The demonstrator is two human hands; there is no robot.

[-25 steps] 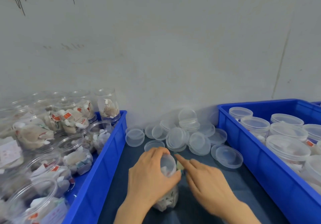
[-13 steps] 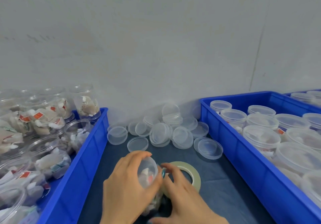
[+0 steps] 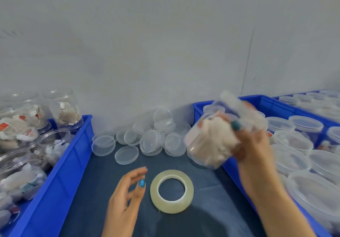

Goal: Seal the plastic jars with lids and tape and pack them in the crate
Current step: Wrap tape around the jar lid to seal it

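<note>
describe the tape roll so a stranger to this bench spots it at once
Find the dark mat between the left crate and the right crate. Near its front, just right of the empty left hand, the tape roll lies flat. It is the only thick yellowish ring with an open hole; the lids behind are thin clear discs.

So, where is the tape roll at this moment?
The tape roll lies flat on the dark mat, low centre in the head view, just right of the left hand, nearer than the loose lids.
</note>
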